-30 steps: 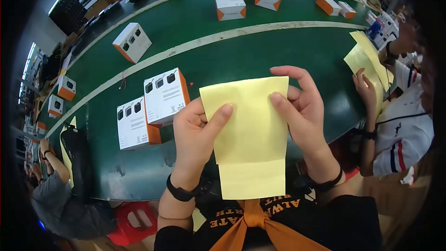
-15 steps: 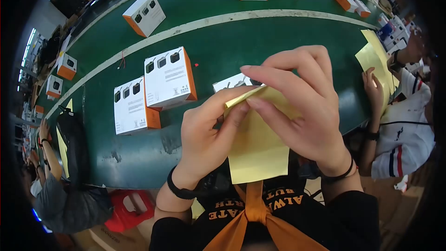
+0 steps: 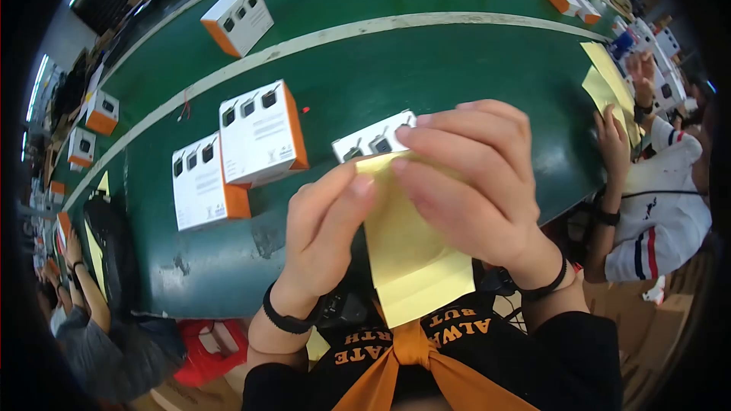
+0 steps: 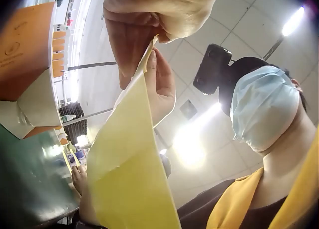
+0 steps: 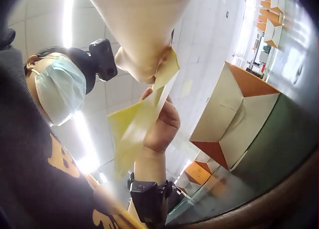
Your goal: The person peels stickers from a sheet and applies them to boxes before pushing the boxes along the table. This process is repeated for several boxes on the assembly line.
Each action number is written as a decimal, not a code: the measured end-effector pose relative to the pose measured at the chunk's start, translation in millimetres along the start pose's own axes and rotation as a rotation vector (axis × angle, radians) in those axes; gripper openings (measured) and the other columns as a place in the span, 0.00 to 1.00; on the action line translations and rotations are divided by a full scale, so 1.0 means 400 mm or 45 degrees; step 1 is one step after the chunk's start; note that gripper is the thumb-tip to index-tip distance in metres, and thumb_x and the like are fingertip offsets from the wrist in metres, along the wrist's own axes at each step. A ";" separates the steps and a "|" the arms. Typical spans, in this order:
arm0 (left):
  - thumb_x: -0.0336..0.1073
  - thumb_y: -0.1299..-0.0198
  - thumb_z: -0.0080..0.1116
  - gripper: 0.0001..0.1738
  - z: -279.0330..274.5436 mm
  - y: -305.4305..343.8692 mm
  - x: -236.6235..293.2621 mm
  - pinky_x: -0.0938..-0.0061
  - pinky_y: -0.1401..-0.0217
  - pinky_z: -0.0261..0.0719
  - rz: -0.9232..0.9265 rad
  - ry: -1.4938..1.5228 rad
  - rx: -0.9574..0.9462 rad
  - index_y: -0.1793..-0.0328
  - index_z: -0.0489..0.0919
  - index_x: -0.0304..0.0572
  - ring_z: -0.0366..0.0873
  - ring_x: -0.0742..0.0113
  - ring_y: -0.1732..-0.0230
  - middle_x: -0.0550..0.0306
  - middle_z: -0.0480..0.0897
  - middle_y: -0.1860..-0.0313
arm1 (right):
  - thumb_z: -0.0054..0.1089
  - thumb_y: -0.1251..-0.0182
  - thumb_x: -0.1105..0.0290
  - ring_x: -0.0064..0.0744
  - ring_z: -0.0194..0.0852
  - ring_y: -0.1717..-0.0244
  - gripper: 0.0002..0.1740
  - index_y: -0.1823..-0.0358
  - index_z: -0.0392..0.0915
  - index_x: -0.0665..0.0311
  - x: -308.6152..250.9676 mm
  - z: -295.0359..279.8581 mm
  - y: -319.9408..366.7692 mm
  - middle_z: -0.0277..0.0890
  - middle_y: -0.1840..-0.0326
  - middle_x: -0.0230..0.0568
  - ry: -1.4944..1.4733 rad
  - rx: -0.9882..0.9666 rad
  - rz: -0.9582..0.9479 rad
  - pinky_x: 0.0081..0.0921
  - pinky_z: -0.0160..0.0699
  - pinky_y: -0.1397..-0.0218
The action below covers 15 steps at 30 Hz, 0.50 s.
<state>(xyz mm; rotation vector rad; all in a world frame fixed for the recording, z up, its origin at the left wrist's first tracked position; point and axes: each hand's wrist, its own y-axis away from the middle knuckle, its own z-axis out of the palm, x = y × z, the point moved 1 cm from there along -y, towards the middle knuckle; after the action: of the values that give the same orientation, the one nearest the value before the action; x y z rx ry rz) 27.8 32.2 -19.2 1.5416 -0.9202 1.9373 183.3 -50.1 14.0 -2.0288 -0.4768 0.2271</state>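
A yellow paper sheet hangs between both hands in front of the chest, its lower part creased across. The left hand pinches its upper left corner between thumb and fingers. At the top edge, the right hand grips the paper with bent fingers over it. In the left wrist view the yellow sheet slants down from the fingertips. The right wrist view has the sheet bent near its top, beside the left hand. Just behind the hands lies a white box, partly hidden.
Two white and orange boxes stand left of the hands on the green table. More boxes sit beyond the pale strip. At the right, a person in a white shirt holds yellow paper; another person sits at the left.
Since a second ago, the right hand has moved over the sheet's top edge, its fingers now bent there. The head view has shifted, and the box behind the hands has come into sight.
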 end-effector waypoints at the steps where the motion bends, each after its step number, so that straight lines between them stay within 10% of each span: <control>1: 0.36 0.32 0.45 0.16 0.002 0.002 0.000 0.80 0.71 0.64 0.018 0.015 -0.043 0.50 0.77 0.29 0.69 0.79 0.73 0.63 0.74 0.76 | 0.63 0.62 0.71 0.43 0.76 0.60 0.15 0.68 0.79 0.67 0.000 -0.004 0.001 0.79 0.59 0.46 -0.041 -0.005 0.023 0.34 0.73 0.60; 5: 0.41 0.36 0.39 0.21 0.027 -0.011 -0.038 0.77 0.53 0.71 -0.243 0.353 0.306 0.51 0.76 0.31 0.75 0.71 0.55 0.58 0.78 0.56 | 0.60 0.59 0.70 0.50 0.75 0.55 0.14 0.69 0.77 0.70 -0.023 0.005 0.021 0.75 0.55 0.51 -0.170 0.048 0.120 0.46 0.75 0.52; 7: 0.43 0.32 0.38 0.24 -0.011 -0.029 -0.077 0.70 0.36 0.67 -0.249 0.522 -0.058 0.38 0.69 0.34 0.71 0.64 0.39 0.52 0.73 0.40 | 0.59 0.56 0.70 0.52 0.73 0.52 0.12 0.71 0.73 0.71 -0.021 0.016 0.024 0.72 0.59 0.50 -0.137 0.051 0.093 0.49 0.74 0.48; 14: 0.38 0.33 0.43 0.11 -0.081 -0.043 -0.131 0.70 0.66 0.78 -0.145 0.717 0.289 0.56 0.70 0.38 0.78 0.62 0.65 0.54 0.75 0.66 | 0.62 0.53 0.75 0.43 0.70 0.60 0.10 0.68 0.75 0.67 0.078 -0.081 0.015 0.67 0.69 0.40 -0.179 0.052 0.180 0.36 0.72 0.58; 15: 0.39 0.31 0.41 0.11 -0.163 -0.073 -0.143 0.69 0.82 0.75 0.077 0.651 -0.428 0.58 0.66 0.39 0.77 0.56 0.79 0.48 0.75 0.71 | 0.60 0.54 0.74 0.39 0.67 0.62 0.09 0.68 0.75 0.64 0.124 -0.076 0.024 0.66 0.71 0.38 -0.145 -0.046 0.266 0.33 0.69 0.59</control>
<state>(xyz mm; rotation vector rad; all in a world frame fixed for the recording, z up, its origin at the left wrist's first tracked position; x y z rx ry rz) 21.5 102.3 -77.4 0.7849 -0.9994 1.9565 241.3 -57.2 22.2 -2.1092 -0.3409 0.4662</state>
